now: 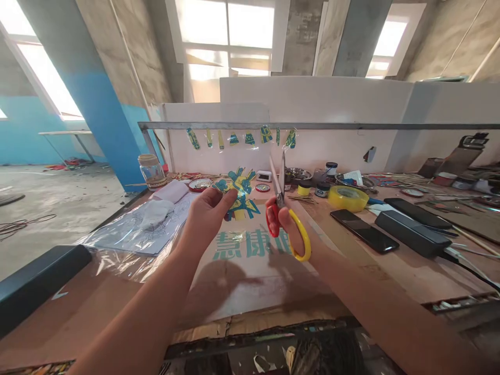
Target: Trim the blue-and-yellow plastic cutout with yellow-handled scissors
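Note:
My left hand (pixel 207 216) pinches a blue and yellow painted cutout (pixel 239 191) on clear film and holds it up above the table. My right hand (pixel 292 229) grips scissors (pixel 282 205) with one red and one yellow handle loop; their blades point up and stand slightly apart, just right of the cutout. Both hands hover over a brown cardboard sheet (pixel 250 271) with teal printed characters.
A metal rail (pixel 351 126) carries several small painted cutouts (pixel 250 138). On the table lie a yellow tape roll (pixel 347 198), paint jars (pixel 322 188), a phone (pixel 364 230), black cases (pixel 413 232), a glass jar (pixel 151 170), sketch sheets under plastic (pixel 136 229) and sticks (pixel 472 240).

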Motion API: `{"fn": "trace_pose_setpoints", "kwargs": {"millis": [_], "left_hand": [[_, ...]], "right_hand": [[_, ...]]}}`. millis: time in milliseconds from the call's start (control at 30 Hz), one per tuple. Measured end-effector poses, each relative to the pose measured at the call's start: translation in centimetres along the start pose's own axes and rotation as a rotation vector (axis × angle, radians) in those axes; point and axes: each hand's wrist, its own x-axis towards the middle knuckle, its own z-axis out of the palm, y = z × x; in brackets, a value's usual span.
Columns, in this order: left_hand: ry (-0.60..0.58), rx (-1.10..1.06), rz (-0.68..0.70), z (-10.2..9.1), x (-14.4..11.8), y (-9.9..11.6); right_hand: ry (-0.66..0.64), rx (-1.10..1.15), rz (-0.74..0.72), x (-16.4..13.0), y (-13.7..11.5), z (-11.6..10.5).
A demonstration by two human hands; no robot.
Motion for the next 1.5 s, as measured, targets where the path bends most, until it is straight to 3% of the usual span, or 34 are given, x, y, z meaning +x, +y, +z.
{"fn": "trace_pose_setpoints", "kwargs": {"millis": [100,267,567,867,1500], "left_hand": [[0.033,-0.036,-0.015,-0.1,-0.1,0.1],[-0.026,-0.16,-0.069,0.2,-0.4,0.8],[-0.115,-0.148,-0.073,0.6,-0.7,1.0],[-0.271,-0.026,-0.017,0.5,-0.5,0.2],[-0.31,-0.079,-0.007,0.4,-0.6,0.7]], "right_hand": [[-0.075,-0.02,-0.01,-0.7,0.1,0.2],[-0.198,-0.022,0.002,-1.4,0.4,0.3],[-0.27,0.021,0.017,-1.3,0.4,0.9],[-0.257,0.034,0.044,-1.5,-0.1,0.7],[-0.212,0.012,0.092,-1.2,0.4,0.6]]}}
